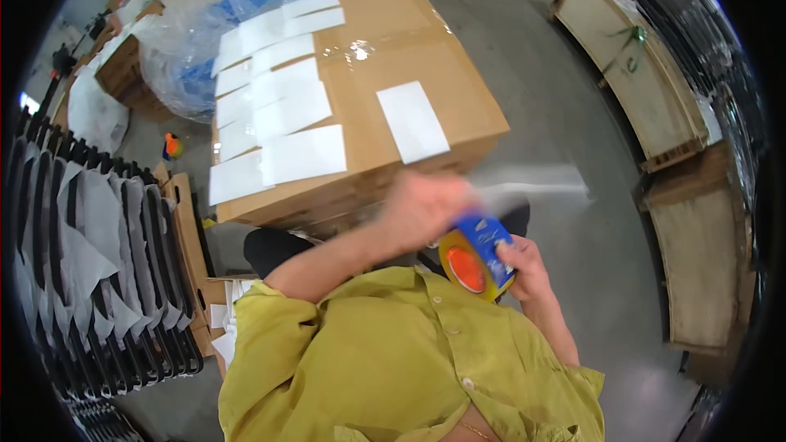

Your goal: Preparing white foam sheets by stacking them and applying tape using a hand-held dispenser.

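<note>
My right hand (525, 265) grips a blue tape dispenser (489, 243) with a roll of yellowish tape around an orange core (466, 269), held in front of my shirt. My left hand (427, 209) is close by at the dispenser's upper left, blurred by motion, so its fingers cannot be read. A pale, smeared strip (536, 181) stretches to the right from beside that hand; what it is, I cannot make out. Beyond my hands stands a large cardboard box (385, 57). White paper sheets (304, 153) overlap in rows on its left side, and a single white sheet (413, 122) lies near its front edge.
At left stands a rack of black frames (98, 278) with grey sheets between them. Clear plastic wrap (184, 53) over something blue sits behind the box. Wooden crates (626, 65) and a brown case (696, 254) line the right side, across the grey floor (565, 115).
</note>
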Demonstrator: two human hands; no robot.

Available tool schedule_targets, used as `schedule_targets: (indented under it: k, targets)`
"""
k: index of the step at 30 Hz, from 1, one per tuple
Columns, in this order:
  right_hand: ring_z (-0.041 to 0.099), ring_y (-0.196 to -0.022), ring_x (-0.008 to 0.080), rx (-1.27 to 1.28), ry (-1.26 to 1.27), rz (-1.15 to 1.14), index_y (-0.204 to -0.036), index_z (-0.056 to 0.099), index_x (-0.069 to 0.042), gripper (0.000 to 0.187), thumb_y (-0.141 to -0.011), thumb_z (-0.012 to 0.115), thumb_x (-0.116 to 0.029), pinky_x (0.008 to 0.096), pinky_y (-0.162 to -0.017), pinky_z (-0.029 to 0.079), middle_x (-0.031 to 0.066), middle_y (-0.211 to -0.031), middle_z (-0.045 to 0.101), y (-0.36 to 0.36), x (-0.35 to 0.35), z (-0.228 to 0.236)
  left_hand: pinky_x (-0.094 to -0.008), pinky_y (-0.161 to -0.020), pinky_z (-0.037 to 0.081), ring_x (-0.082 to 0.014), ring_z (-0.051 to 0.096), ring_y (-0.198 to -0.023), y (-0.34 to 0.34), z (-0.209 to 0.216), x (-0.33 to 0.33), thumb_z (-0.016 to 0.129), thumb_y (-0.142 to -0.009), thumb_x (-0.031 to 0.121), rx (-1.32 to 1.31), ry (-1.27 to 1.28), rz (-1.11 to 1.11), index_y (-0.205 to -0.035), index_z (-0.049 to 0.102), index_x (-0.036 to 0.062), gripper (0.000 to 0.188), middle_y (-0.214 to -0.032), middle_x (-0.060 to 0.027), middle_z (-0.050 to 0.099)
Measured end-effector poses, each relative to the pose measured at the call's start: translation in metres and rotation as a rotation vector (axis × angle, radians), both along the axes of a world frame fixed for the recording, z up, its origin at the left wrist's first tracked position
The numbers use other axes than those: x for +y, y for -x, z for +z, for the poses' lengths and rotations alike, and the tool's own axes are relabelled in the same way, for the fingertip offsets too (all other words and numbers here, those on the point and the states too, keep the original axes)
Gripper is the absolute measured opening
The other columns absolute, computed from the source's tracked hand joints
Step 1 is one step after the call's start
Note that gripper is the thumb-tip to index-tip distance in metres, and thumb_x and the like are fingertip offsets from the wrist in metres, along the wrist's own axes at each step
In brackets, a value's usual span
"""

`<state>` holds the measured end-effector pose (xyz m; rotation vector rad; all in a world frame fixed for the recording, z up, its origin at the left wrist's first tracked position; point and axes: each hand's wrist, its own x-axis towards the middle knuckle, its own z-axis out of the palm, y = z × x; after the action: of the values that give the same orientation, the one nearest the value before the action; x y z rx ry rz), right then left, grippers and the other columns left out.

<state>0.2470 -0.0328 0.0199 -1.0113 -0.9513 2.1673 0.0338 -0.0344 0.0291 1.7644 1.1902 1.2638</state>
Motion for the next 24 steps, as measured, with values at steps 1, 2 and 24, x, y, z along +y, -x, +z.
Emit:
schedule_targets:
  k: [1,2,24]
  targets:
    - [0.057,-0.066,0.0117,-0.032,0.031,0.000,-0.092,0.057,0.005,0.029,-0.080,0.059,-0.021,0.0245,-0.061,0.047,0.0094,-0.083,0.061,0.000,0.008,-0.008,-0.0294,-0.061,0.048,-0.0184,0.058,-0.068,-0.009,0.019,-0.015,0.058,-0.068,0.008,-0.009,0.108,-0.233,-0.077,0.061,0.0146,0.012,-0.073,-0.0036,0.059]
    - [0.058,-0.067,0.0120,-0.071,0.059,-0.006,-0.094,0.057,0.006,0.030,-0.081,0.058,-0.022,0.0248,-0.062,0.047,0.0100,-0.084,0.061,0.001,0.013,-0.016,-0.0304,-0.065,0.048,-0.0192,0.059,-0.071,-0.025,0.015,-0.017,0.056,-0.065,0.003,0.087,-0.458,-0.262,-0.079,0.063,0.0143,0.019,-0.075,-0.0033,0.060]
    - [0.061,-0.072,0.0168,-0.245,0.221,-0.191,-0.095,0.054,0.009,0.036,-0.078,0.063,-0.021,0.0282,-0.068,0.050,0.0132,-0.086,0.062,-0.009,0.021,-0.062,-0.0484,-0.092,0.030,-0.0276,0.051,-0.093,0.275,-0.057,0.183,0.052,-0.082,0.034,1.244,0.101,0.860,-0.112,0.050,0.0174,0.034,-0.091,-0.0129,0.054]
